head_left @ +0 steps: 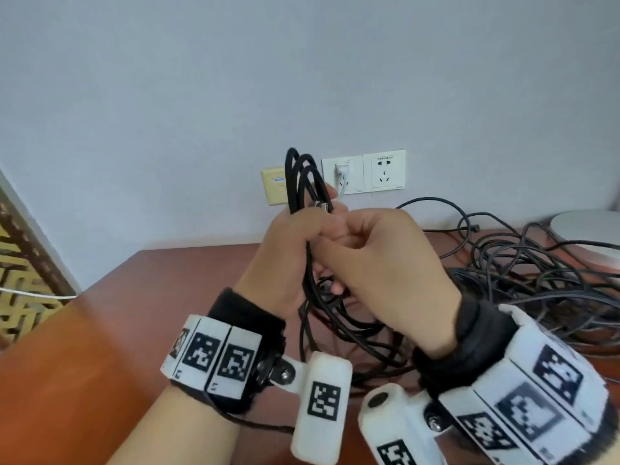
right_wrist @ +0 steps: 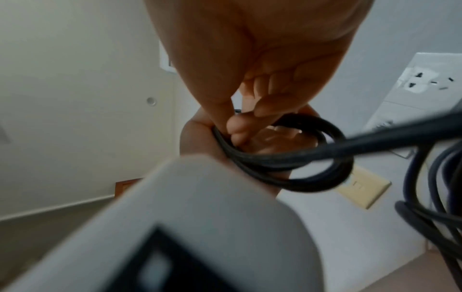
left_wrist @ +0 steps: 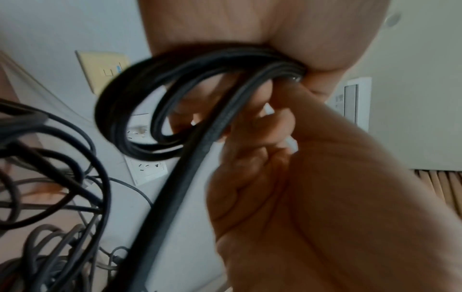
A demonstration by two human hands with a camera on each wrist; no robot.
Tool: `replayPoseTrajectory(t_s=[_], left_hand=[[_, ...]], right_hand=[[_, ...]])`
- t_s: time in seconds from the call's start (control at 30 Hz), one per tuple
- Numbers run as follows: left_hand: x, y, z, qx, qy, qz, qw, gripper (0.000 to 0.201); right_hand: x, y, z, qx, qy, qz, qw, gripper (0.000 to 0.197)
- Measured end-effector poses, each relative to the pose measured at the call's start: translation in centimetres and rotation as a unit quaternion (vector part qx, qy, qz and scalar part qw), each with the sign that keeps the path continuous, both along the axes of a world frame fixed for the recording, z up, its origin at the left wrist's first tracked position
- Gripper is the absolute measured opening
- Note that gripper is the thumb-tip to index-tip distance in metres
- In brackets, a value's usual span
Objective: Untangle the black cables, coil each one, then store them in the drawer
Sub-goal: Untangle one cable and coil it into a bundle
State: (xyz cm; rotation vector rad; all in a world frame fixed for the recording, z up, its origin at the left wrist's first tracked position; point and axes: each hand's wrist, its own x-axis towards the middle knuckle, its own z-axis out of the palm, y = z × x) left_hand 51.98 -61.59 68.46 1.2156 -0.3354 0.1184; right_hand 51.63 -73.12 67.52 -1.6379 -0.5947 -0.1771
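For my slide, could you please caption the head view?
Both hands, left hand and right hand, grip a half-coiled black cable above the tangled cables.

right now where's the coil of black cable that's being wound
In the head view the coil is raised above the table's middle, gripped in the left hand, right hand touching it, its loops rising before the wall sockets.

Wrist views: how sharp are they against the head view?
Head view: evenly lit, coiled cable sharp, right wristband markers smeared. Left wrist view: coil edges blurred, cable pile soft. Right wrist view: white camera housing fills the foreground, badly out of focus.
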Motion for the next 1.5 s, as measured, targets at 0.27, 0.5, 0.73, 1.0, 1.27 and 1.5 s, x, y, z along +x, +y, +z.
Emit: replayPoseTrajectory(t_s=[0.27, 0.5, 0.73, 1.0, 1.27, 1.5], left_hand=[[0.4, -0.3, -0.4, -0.026, 0.026, -0.044, 0.998, 0.047], [0.0, 0.3, -0.3, -0.084, 0.037, -0.134, 0.987, 0.046], [0.2, 0.7, 0.6, -0.082, 0.061, -0.046, 0.994, 0.039], [-0.2, 7.0, 3.1, -0.141, -0.005, 0.057, 0.988, 0.032], [-0.5, 12.4, 3.6, -0.204, -0.028, 0.107, 0.973, 0.035], [-1.8, 8.0, 3.6, 0.054, 0.008, -0.012, 0.998, 0.044]], right_hand=[[0.2, 0.4, -0.2, 0.03, -0.058, -0.051, 0.997, 0.019], [-0.1, 0.4, -0.4, -0.118, -0.236, -0.195, 0.945, 0.022], [0.0, 0.4, -0.5, -0.072, -0.187, -0.099, 0.975, 0.008], [1.1, -1.2, -0.8, -0.383, -0.026, 0.141, 0.913, 0.041], [2.1, -3.0, 0.3, -0.245, 0.031, 0.308, 0.919, 0.041], [1.5, -2.3, 0.0, -0.44, -0.01, 0.16, 0.884, 0.033]])
